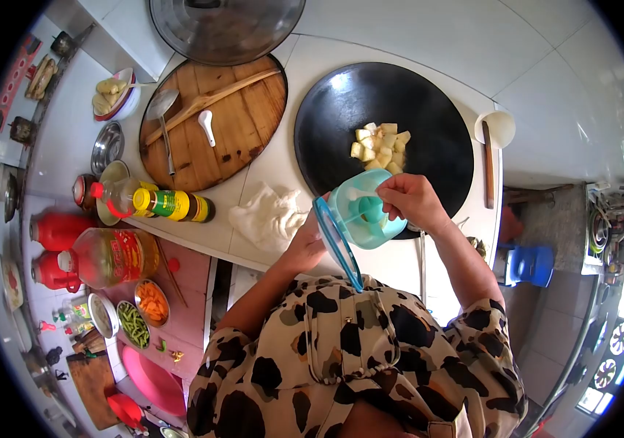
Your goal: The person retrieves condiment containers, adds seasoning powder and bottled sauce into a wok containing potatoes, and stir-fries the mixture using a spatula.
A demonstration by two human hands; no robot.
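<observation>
My left hand point(307, 247) holds a teal plastic seasoning box point(346, 228), tilted above the near edge of the wok. Its clear lid with a blue rim point(339, 252) hangs open toward my body. Over the box, my right hand point(415, 201) is closed in a pinch on what looks like a small pale spoon point(358, 194); the fingers partly hide it. Just beyond, pale chunks of cut vegetable point(381, 144) lie at the bottom of the black wok point(421, 102). A crumpled white cloth point(268, 215) rests on the counter beside my left hand.
Left of the wok, a round wooden lid point(242, 139) carries a spatula point(168, 139), a wooden stick and a white spoon point(207, 128). Bottles point(173, 205) stand near the counter's left edge. Lower left are bowls of carrots point(152, 302) and green beans point(134, 324).
</observation>
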